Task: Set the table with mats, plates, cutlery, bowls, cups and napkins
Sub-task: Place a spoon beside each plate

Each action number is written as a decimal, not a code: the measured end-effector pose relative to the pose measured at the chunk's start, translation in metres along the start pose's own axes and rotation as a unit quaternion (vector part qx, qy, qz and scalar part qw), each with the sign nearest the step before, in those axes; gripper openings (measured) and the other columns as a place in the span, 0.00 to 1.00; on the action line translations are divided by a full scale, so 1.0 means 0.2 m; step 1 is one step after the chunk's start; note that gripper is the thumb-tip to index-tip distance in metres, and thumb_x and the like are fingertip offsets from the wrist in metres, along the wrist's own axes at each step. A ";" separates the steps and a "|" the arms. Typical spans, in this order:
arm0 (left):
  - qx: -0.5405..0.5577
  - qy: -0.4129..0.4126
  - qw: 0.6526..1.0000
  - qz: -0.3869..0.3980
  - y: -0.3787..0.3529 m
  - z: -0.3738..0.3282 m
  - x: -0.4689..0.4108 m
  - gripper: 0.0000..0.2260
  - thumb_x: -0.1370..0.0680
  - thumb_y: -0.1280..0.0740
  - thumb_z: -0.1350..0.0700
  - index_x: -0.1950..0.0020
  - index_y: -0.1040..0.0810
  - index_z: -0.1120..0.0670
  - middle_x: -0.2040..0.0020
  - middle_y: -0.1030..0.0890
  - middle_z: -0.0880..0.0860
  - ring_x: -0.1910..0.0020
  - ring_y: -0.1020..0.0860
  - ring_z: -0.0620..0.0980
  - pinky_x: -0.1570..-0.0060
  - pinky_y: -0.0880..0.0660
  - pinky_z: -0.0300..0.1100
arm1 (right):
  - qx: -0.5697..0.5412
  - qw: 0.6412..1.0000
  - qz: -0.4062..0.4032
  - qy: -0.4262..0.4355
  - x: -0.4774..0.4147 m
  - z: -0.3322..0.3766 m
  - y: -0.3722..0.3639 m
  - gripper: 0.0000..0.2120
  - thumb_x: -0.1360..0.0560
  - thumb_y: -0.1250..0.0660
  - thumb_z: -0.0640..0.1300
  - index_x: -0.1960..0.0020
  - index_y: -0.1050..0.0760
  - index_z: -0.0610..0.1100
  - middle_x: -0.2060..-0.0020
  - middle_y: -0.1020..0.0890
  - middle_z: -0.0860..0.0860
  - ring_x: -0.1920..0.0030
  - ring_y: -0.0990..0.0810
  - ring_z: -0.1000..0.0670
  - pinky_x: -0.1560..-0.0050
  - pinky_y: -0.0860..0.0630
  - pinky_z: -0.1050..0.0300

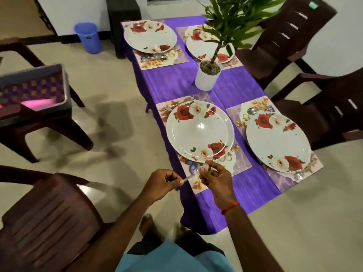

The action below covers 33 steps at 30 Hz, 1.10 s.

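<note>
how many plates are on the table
4, one on each mat: near left, near right, far left, far right partly behind the plant. None seem hidden.

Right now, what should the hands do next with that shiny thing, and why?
Probably lay the spoon, held between the left hand and right hand, on the mat beside the near plate. A fork already lies on its far side; this side looks bare.

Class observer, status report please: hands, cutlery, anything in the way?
Left hand gripping a spoon handle; right hand pinching its bowl end. Spoon over near-left mat, below plate. Nothing blocking.
</note>
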<state>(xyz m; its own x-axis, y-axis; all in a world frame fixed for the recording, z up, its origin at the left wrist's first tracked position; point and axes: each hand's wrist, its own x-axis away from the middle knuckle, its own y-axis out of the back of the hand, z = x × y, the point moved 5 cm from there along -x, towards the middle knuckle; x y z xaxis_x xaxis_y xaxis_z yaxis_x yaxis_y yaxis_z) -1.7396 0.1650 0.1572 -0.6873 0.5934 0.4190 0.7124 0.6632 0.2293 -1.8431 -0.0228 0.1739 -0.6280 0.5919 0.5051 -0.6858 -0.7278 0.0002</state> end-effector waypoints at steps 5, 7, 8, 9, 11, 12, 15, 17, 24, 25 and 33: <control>0.007 0.020 0.999 0.039 -0.15 0.03 -0.08 0.04 0.26 0.22 0.60 0.52 0.13 0.55 0.62 0.15 0.46 0.67 0.21 0.37 0.64 0.26 0.33 | 0.085 0.995 -0.057 0.011 -0.08 -0.03 0.19 0.15 0.27 0.23 0.39 0.41 0.19 0.41 0.56 0.13 0.44 0.59 0.14 0.49 0.62 0.20 0.59; 0.004 0.027 0.999 0.033 -0.19 0.03 -0.12 0.06 0.26 0.23 0.62 0.50 0.13 0.56 0.60 0.15 0.47 0.65 0.21 0.35 0.64 0.26 0.30 | 0.122 0.990 -0.069 0.007 -0.15 -0.06 0.25 0.16 0.28 0.22 0.41 0.42 0.19 0.41 0.55 0.13 0.44 0.55 0.13 0.46 0.63 0.20 0.59; 0.002 0.031 0.999 0.028 -0.22 0.03 -0.14 0.07 0.26 0.23 0.63 0.49 0.13 0.56 0.59 0.14 0.47 0.64 0.20 0.35 0.64 0.26 0.30 | 0.143 0.987 -0.073 0.006 -0.18 -0.07 0.28 0.17 0.29 0.21 0.44 0.42 0.18 0.42 0.55 0.13 0.45 0.53 0.13 0.45 0.61 0.18 0.56; -0.003 0.035 0.999 0.023 -0.24 0.03 -0.15 0.08 0.26 0.23 0.63 0.48 0.13 0.56 0.57 0.14 0.48 0.63 0.20 0.35 0.63 0.25 0.30 | 0.165 0.983 -0.074 0.007 -0.21 -0.09 0.31 0.19 0.30 0.20 0.47 0.42 0.18 0.43 0.55 0.13 0.46 0.53 0.13 0.44 0.56 0.16 0.52; -0.010 0.044 0.999 0.012 -0.27 0.03 -0.18 0.09 0.26 0.23 0.64 0.48 0.13 0.55 0.54 0.13 0.49 0.61 0.18 0.37 0.58 0.23 0.32 | 0.205 0.976 -0.070 0.014 -0.29 -0.12 0.36 0.21 0.32 0.19 0.52 0.43 0.18 0.46 0.55 0.13 0.48 0.53 0.13 0.47 0.50 0.16 0.45; -0.009 0.045 0.999 0.007 -0.28 0.03 -0.20 0.09 0.26 0.23 0.64 0.49 0.13 0.53 0.54 0.13 0.49 0.59 0.18 0.38 0.56 0.22 0.33 | 0.216 0.974 -0.069 0.018 -0.31 -0.11 0.37 0.20 0.31 0.20 0.52 0.43 0.18 0.46 0.56 0.13 0.49 0.54 0.13 0.48 0.50 0.16 0.44; -0.028 0.053 0.998 -0.008 -0.33 0.03 -0.25 0.09 0.27 0.22 0.64 0.52 0.14 0.51 0.55 0.13 0.48 0.57 0.16 0.43 0.53 0.21 0.36 | 0.242 0.967 -0.070 0.030 -0.38 -0.09 0.41 0.18 0.29 0.21 0.50 0.42 0.19 0.46 0.56 0.15 0.51 0.54 0.15 0.51 0.50 0.17 0.49; -0.048 0.058 0.997 -0.021 -0.35 0.04 -0.28 0.09 0.29 0.20 0.62 0.51 0.13 0.54 0.56 0.13 0.48 0.56 0.15 0.44 0.50 0.20 0.38 | 0.264 0.961 -0.071 0.035 -0.42 -0.09 0.43 0.19 0.29 0.22 0.51 0.41 0.19 0.46 0.54 0.16 0.52 0.52 0.16 0.52 0.49 0.17 0.52; -0.117 0.095 0.985 -0.085 -0.37 0.09 -0.36 0.10 0.30 0.18 0.58 0.53 0.15 0.54 0.59 0.15 0.47 0.59 0.17 0.45 0.60 0.22 0.32 | 0.284 0.956 -0.041 0.058 -0.51 -0.13 0.47 0.20 0.28 0.23 0.55 0.39 0.21 0.53 0.52 0.15 0.56 0.52 0.16 0.55 0.51 0.15 0.50; -0.126 0.101 0.983 -0.085 -0.37 0.10 -0.36 0.10 0.30 0.18 0.57 0.52 0.14 0.55 0.58 0.15 0.48 0.58 0.16 0.47 0.58 0.19 0.37 | 0.291 0.954 -0.037 0.061 -0.51 -0.13 0.47 0.20 0.28 0.23 0.55 0.39 0.21 0.54 0.53 0.16 0.56 0.52 0.16 0.55 0.52 0.16 0.51; -0.136 0.086 0.984 -0.079 -0.37 0.10 -0.35 0.07 0.28 0.20 0.59 0.53 0.15 0.56 0.60 0.15 0.50 0.62 0.16 0.51 0.65 0.18 0.40 | 0.364 0.926 -0.018 0.103 -0.49 -0.10 0.48 0.22 0.26 0.27 0.60 0.36 0.26 0.54 0.57 0.21 0.59 0.57 0.21 0.56 0.62 0.27 0.67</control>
<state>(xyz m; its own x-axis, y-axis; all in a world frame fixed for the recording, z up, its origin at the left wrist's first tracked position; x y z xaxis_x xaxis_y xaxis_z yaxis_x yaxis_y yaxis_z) -1.7474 0.0825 0.0939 -0.7747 0.3922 0.4960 0.6268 0.5798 0.5205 -1.8543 -0.1431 0.1073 -0.7177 0.6193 0.3185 -0.3253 -0.7025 0.6330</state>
